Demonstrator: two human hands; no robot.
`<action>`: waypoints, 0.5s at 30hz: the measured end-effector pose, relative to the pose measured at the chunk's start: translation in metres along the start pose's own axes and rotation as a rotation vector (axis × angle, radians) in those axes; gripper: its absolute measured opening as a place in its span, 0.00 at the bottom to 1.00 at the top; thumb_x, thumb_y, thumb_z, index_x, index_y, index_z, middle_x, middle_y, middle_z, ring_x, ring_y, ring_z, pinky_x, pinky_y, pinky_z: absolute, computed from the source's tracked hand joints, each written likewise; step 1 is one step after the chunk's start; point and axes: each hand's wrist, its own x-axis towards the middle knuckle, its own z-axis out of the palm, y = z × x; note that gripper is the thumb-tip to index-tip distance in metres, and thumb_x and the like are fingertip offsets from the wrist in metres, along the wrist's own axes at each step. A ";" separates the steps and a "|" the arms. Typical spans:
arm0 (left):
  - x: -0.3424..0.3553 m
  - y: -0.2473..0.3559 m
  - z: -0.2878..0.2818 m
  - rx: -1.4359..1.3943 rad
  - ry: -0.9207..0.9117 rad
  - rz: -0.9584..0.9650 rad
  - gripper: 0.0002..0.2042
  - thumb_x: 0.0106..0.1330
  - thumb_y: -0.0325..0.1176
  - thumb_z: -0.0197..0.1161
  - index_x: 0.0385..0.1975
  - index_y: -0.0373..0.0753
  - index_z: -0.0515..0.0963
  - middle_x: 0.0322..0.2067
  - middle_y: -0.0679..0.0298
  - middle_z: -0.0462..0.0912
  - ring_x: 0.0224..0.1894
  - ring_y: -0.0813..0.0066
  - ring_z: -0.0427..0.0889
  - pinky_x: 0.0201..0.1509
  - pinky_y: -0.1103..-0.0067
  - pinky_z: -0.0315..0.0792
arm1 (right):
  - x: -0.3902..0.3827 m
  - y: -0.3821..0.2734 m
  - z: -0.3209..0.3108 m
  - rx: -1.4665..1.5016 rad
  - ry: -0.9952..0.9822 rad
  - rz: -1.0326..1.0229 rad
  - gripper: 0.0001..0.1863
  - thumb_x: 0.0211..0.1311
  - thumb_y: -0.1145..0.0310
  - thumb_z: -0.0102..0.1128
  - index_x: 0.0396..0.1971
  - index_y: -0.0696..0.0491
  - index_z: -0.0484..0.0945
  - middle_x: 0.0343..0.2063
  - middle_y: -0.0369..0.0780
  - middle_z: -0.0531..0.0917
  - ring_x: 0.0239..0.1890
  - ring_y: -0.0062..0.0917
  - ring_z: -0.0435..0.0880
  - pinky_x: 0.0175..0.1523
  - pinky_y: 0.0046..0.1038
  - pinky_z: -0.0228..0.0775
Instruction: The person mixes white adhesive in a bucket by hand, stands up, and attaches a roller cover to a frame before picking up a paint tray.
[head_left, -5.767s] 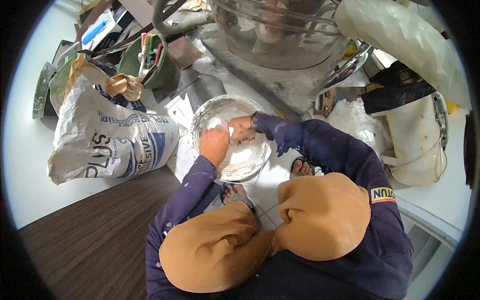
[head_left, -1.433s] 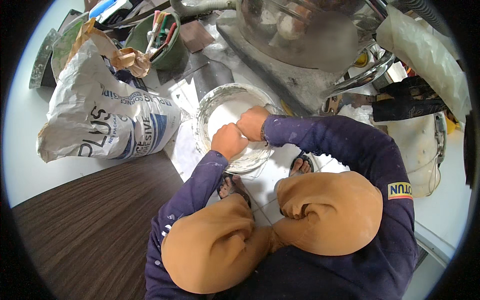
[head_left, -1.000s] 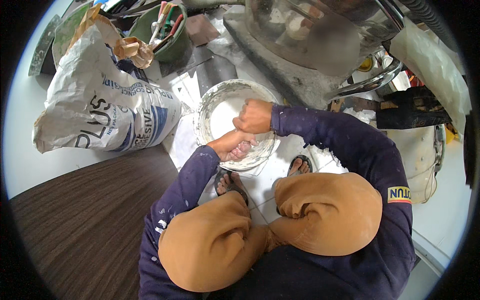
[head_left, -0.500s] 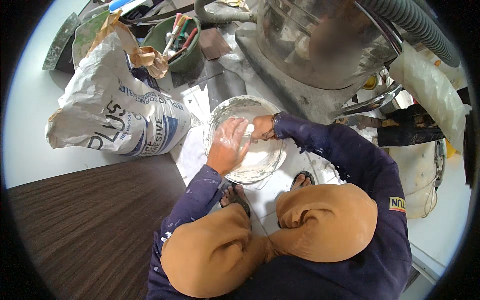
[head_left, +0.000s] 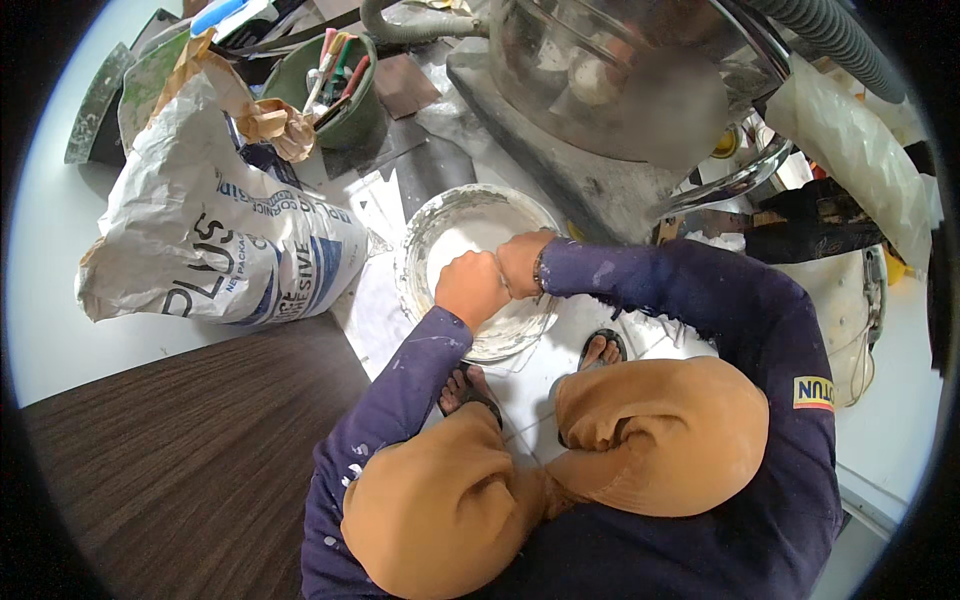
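A round bucket, its rim crusted with white and grey splashes, stands on the tiled floor in front of my feet. Whitish material shows inside it. Over the bucket, my left hand is closed in a fist, its knuckles up. My right hand, with a dark bracelet at the wrist, is closed as well and meets the left at the knuckles. Anything inside the two fists is hidden from view.
Left of the bucket stands a large white paper sack with a torn top. Behind it, a green bucket holds brushes and handled tools. A shiny metal drum stands beyond, right. Dark wood-grain board lies at lower left.
My left hand has gone from open, with white-smeared fingers spread, to a closed fist against my right. Both hands sit slightly lower relative to the bucket.
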 end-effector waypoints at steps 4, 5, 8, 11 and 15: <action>0.000 -0.018 0.031 -0.307 -0.136 -0.089 0.17 0.51 0.41 0.69 0.31 0.30 0.82 0.24 0.42 0.81 0.30 0.47 0.83 0.37 0.63 0.77 | 0.000 -0.003 0.005 -0.222 0.044 -0.105 0.11 0.45 0.62 0.67 0.27 0.54 0.85 0.28 0.46 0.86 0.33 0.38 0.87 0.40 0.37 0.78; -0.001 -0.021 0.038 -0.399 -0.163 -0.117 0.18 0.50 0.40 0.68 0.31 0.29 0.81 0.27 0.40 0.82 0.33 0.48 0.84 0.41 0.66 0.77 | 0.002 -0.003 0.009 -0.270 0.128 -0.182 0.10 0.44 0.64 0.65 0.24 0.54 0.84 0.24 0.47 0.85 0.30 0.38 0.87 0.37 0.37 0.78; -0.002 -0.024 0.034 -0.595 -0.266 -0.158 0.15 0.51 0.39 0.67 0.28 0.29 0.80 0.25 0.43 0.82 0.29 0.56 0.83 0.37 0.69 0.76 | 0.010 0.005 0.016 -0.355 0.267 -0.338 0.08 0.44 0.65 0.62 0.20 0.54 0.82 0.19 0.45 0.84 0.25 0.37 0.86 0.32 0.36 0.77; -0.003 -0.014 0.010 -0.918 -0.533 -0.341 0.10 0.54 0.35 0.66 0.20 0.35 0.76 0.16 0.61 0.74 0.17 0.73 0.73 0.21 0.77 0.66 | 0.015 0.017 0.016 -0.417 0.387 -0.485 0.09 0.44 0.64 0.61 0.18 0.55 0.80 0.16 0.44 0.82 0.22 0.36 0.85 0.28 0.34 0.75; -0.003 -0.016 0.011 -1.513 -0.965 -0.546 0.13 0.59 0.33 0.64 0.17 0.43 0.67 0.12 0.75 0.62 0.10 0.86 0.59 0.11 0.83 0.49 | 0.019 0.026 0.013 -0.523 0.576 -0.644 0.07 0.43 0.65 0.61 0.14 0.52 0.80 0.15 0.40 0.82 0.20 0.33 0.84 0.23 0.32 0.73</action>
